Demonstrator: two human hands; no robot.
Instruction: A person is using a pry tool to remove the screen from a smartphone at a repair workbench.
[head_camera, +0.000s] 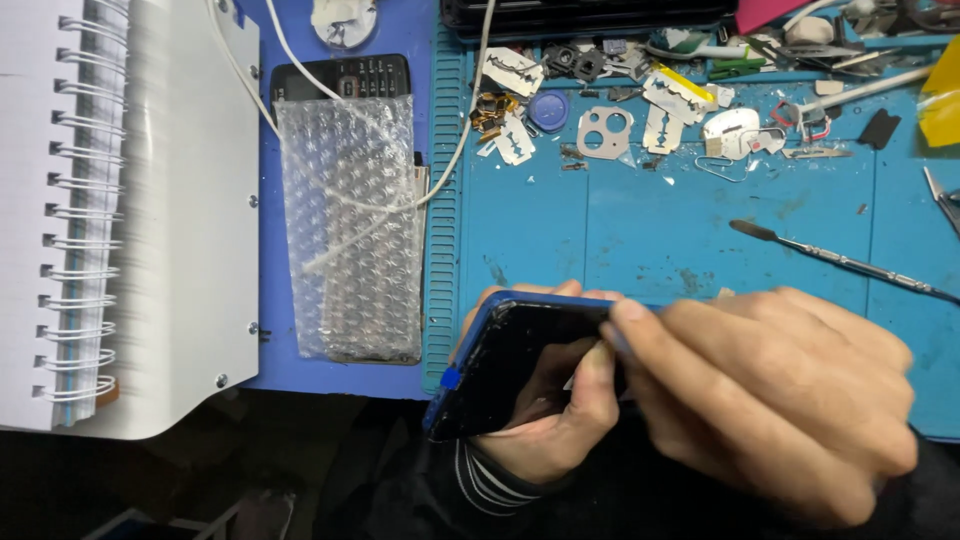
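A smartphone (505, 365) with a blue frame and a dark glass face is tilted on edge above the blue work mat (620, 235). My left hand (545, 425) holds it from below, fingers wrapped behind it and the thumb lying on the screen. My right hand (775, 395) covers the phone's right part, with its fingertips pressed against the top edge of the frame. Whether it pinches a small tool there is hidden by the fingers.
A metal spudger (840, 260) lies on the mat to the right. Razor blades (515, 140), a camera bezel (604, 132), screws and small parts litter the mat's far side. A bubble-wrap pouch (350, 230) over a keypad phone (340, 78), a white cable and a spiral notebook (70, 210) lie left.
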